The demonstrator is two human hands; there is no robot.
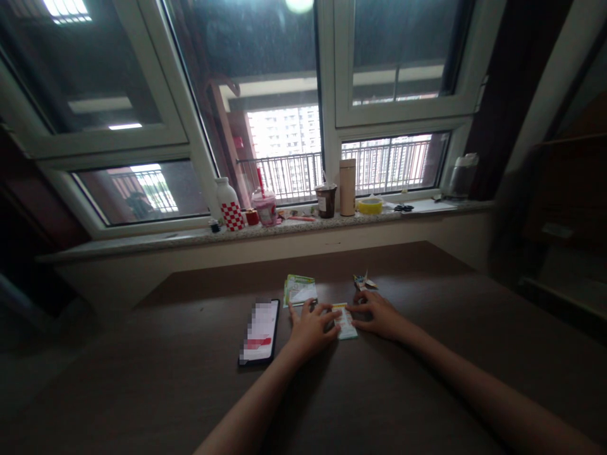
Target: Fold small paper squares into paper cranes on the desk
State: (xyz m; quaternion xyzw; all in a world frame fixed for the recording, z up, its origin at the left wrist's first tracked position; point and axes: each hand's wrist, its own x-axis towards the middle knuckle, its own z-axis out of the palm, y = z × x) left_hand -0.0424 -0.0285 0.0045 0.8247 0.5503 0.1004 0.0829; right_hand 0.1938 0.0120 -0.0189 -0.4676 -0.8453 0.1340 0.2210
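Note:
A small printed paper rectangle [346, 326], whitish with a yellow strip at its far end, lies flat on the brown table [199, 411]. From the left, my left hand [313, 328] rests with fingers spread, their tips on the paper's left edge. Opposite it, my right hand [379, 316] has its fingers apart and touches the right side. Just beyond the right hand sits a small folded paper piece [365, 281] with pointed corners. Green and white printed sheets [300, 289] are stacked beyond my left hand. A phone [260, 332] with a lit screen lies left of that hand.
Along the windowsill [184, 237] stand a red-checked bottle [231, 205], a pink drink cup [264, 207], a dark cup [326, 201], a tan flask [347, 188], a yellow tape roll [370, 206], black scissors [403, 208] and a clear jar [463, 177].

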